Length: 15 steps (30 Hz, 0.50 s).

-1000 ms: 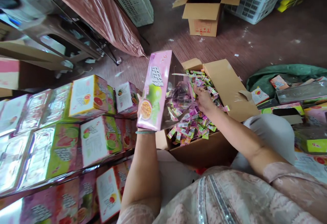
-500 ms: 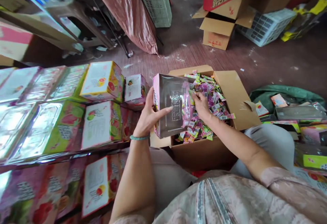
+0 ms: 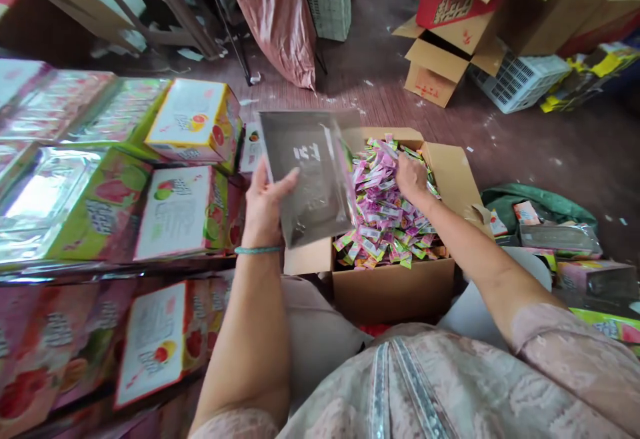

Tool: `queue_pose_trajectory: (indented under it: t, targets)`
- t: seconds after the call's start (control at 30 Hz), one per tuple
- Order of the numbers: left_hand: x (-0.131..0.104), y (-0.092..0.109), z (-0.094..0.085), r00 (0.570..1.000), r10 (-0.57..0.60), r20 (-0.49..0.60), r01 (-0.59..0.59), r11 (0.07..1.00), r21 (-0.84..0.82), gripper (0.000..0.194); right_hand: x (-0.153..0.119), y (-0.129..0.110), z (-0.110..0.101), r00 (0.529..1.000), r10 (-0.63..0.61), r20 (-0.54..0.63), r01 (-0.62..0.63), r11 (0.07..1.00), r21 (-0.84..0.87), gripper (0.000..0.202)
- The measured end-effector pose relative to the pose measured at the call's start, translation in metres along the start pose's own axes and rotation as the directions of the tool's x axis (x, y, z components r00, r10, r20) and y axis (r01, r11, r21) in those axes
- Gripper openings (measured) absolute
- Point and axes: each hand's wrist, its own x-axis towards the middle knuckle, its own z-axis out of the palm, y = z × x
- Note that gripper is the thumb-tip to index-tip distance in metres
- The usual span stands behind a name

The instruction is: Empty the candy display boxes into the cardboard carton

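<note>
My left hand (image 3: 267, 202) grips a box with a clear plastic face (image 3: 313, 185) by its left side, the thumb lying across the see-through front. The box is tilted and blurred, its right side purple. Just right of it, an open carton (image 3: 395, 295) holds a heap of small purple and green sachets (image 3: 377, 199). Over the heap's upper right, my right hand (image 3: 413, 177) has its fingers pinched together. A pale purple sachet (image 3: 388, 150) appears to stick out from the fingertips, though blur softens it.
Rows of fruit-printed boxes (image 3: 173, 212) stand stacked at my left. On the right, a green sack (image 3: 545, 197) lies beside more packaging boxes (image 3: 595, 277). Further off are opened cartons (image 3: 437, 69), a white crate (image 3: 525, 82) and a pink draped sheet (image 3: 275, 19).
The box in my left hand has moved left and up, away from the sachets. My right hand has left the box's right edge and shifted right over the heap. The view has shifted too.
</note>
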Motion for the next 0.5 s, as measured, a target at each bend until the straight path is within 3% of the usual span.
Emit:
queue_pose_trajectory:
  t: [0.07, 0.13, 0.27, 0.4, 0.5]
  targets:
    - [0.006, 0.0, -0.007, 0.984, 0.084, -0.159, -0.098, 0.992, -0.081, 0.062, -0.002, 0.011, -0.004, 0.999, 0.018, 0.043, -0.014, 0.996, -0.093, 0.049]
    - [0.011, -0.001, -0.013, 0.963, 0.112, -0.243, -0.138, 0.986, -0.091, 0.059, -0.01, 0.013, 0.0, 0.988, -0.048, 0.145, 0.067, 0.989, -0.13, 0.053]
    - [0.014, -0.004, -0.016, 0.968, 0.025, -0.249, -0.06, 0.99, -0.131, 0.052, -0.045, -0.015, 0.04, 0.871, -0.183, 0.457, 0.272, 0.953, -0.137, 0.065]
    - [0.012, -0.003, -0.009, 0.973, 0.0, -0.229, -0.046, 0.98, -0.195, 0.039, -0.084, -0.052, 0.089, 0.85, -0.362, 0.382, 0.433, 0.894, -0.116, 0.064]
    - [0.014, -0.003, -0.003, 0.97, 0.01, -0.244, -0.059, 0.979, -0.194, 0.032, -0.095, -0.051, 0.101, 0.821, -0.439, 0.366, 0.496, 0.865, -0.074, 0.063]
